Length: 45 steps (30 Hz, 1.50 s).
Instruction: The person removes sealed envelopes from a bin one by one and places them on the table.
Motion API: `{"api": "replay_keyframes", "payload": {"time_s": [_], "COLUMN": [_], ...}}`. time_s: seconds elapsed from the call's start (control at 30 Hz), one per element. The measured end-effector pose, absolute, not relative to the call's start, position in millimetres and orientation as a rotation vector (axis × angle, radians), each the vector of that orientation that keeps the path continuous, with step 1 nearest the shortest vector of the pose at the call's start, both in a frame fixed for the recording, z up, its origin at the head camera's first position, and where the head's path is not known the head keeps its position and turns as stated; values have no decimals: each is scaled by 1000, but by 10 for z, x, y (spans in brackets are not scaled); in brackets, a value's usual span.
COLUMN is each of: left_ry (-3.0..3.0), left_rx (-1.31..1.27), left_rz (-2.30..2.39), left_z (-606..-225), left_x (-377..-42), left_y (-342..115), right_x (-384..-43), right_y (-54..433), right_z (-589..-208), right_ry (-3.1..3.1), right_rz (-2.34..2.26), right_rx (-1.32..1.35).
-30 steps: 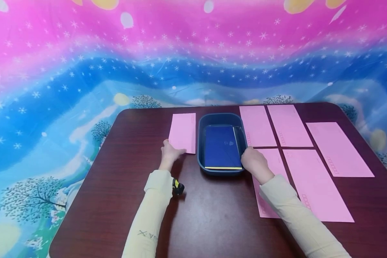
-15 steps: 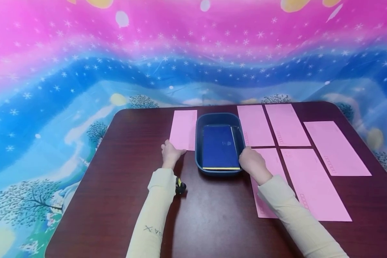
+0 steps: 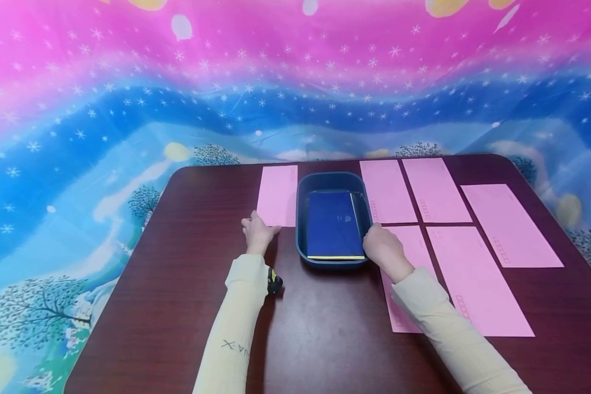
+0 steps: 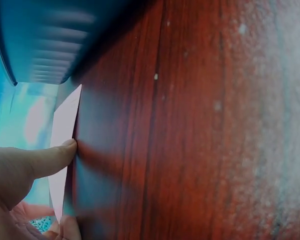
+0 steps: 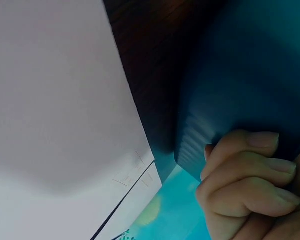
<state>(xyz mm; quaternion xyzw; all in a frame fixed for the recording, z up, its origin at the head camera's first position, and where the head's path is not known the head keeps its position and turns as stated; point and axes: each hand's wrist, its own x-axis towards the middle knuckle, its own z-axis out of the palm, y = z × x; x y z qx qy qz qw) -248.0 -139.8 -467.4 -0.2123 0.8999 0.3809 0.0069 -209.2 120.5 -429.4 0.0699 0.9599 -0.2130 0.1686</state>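
A pink envelope (image 3: 278, 196) lies flat near the table's far edge, its right side next to a dark blue plastic basin (image 3: 301, 241). My left hand (image 3: 259, 234) is spread at its near left corner: the thumb touches the near edge and the fingers touch the left side. A navy blue book (image 3: 334, 224) with a yellow edge sits inside the basin. At the basin's near right side my right hand (image 3: 387, 250) holds the rim; in the right wrist view its fingers (image 5: 250, 175) are curled below the rim against the outer wall, the thumb hidden.
Several more pink envelopes (image 3: 480, 279) lie in a spread on the right of the dark wooden table (image 3: 167, 306), one partly under my right forearm. A patterned pink and blue cloth (image 3: 276, 65) hangs behind the table.
Under my left hand the pink envelope has slid a little away from me and slightly right, closer to the basin. The basin, book and right hand keep their places; the head view shifts slightly.
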Motion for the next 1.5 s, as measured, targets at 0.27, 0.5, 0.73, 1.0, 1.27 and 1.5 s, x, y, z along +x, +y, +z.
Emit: {"api": "replay_keyframes", "payload": {"time_s": [0.27, 0.5, 0.73, 1.0, 1.27, 1.5], "left_ry": [2812, 2867, 2883, 2897, 2968, 3007], "left_rx": [-646, -659, -616, -587, -528, -526], "left_rz": [1188, 1079, 1014, 1007, 855, 780], "left_z": [-4666, -4678, -4656, -4666, -4677, -4699], "left_x": [-2477, -2488, -2478, -2487, -2478, -2474], "left_y": [-1383, -1347, -1338, -1345, -1367, -1386], "right_x": [-2083, -2081, -2077, -2080, -2082, -2087], "right_y": [1205, 1198, 1186, 1192, 1203, 1209], "right_z": [-4295, -4304, -4314, -4318, -4317, -4319], "right_ry": [2732, 2730, 2729, 2737, 2743, 2742], "right_rz": [-609, -620, -632, -612, -602, -602], "right_rx": [202, 199, 208, 212, 207, 210]}}
